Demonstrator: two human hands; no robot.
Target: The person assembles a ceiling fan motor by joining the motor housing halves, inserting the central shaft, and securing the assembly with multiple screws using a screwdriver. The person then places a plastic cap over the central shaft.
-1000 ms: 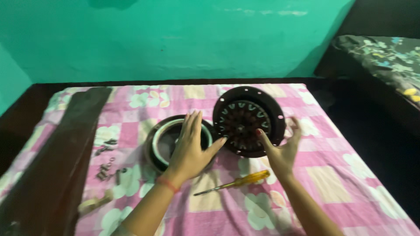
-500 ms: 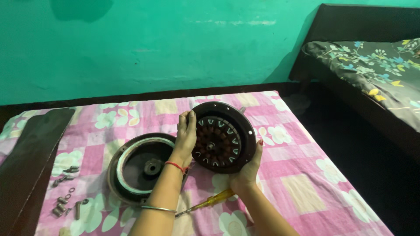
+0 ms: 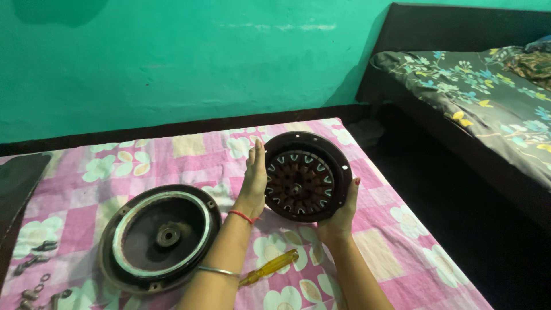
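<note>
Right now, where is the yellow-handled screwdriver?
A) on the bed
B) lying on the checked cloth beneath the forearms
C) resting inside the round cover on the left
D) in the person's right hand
B: the yellow-handled screwdriver lies on the checked cloth, while the left hand and right hand hold the round wound motor part.
</note>
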